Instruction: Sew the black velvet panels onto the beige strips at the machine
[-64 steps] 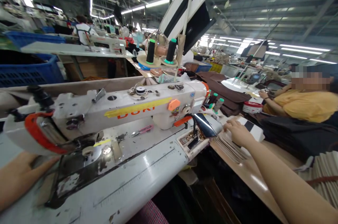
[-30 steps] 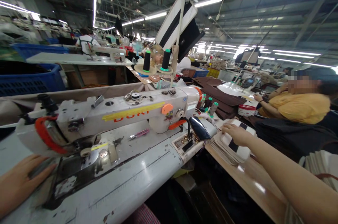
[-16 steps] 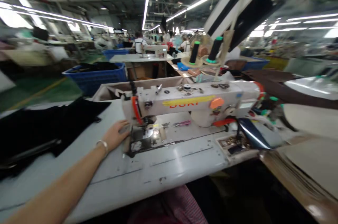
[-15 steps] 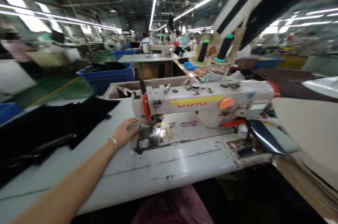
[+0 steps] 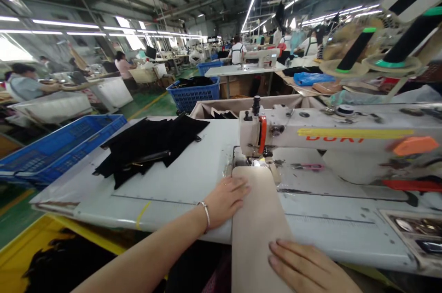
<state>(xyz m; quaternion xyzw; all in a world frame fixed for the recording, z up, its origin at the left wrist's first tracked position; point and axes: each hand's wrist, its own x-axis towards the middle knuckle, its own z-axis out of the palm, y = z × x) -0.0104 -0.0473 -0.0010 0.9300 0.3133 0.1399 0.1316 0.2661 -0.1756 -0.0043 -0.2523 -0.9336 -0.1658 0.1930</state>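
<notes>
A long beige panel [image 5: 257, 219] with rounded corners lies on the white sewing table, its far end at the needle area of the sewing machine [image 5: 345, 134]. The near end reaches past the table's front edge. My left hand [image 5: 224, 203], a bracelet at its wrist, rests on the panel's left edge with fingers stretched over it. Lower right, my right hand [image 5: 311, 265] lays its extended fingers flat on the panel's right side; its thumb is hidden. Under the machine arm, pink-handled thread snips [image 5: 309, 167] lie on the bed.
Black fabric pieces [image 5: 152, 145] are piled left on the table. A blue crate [image 5: 69, 145] stands beyond them, a yellow bin [image 5: 55, 256] below. Black thread cones [image 5: 357, 51] stand behind the machine. A small parts tray [image 5: 417, 233] sits at right. Other people work farther back.
The view has swung left. My left hand has moved from the machine bed's left edge onto the beige panel, which now lies at the needle. My right hand has come into view.
</notes>
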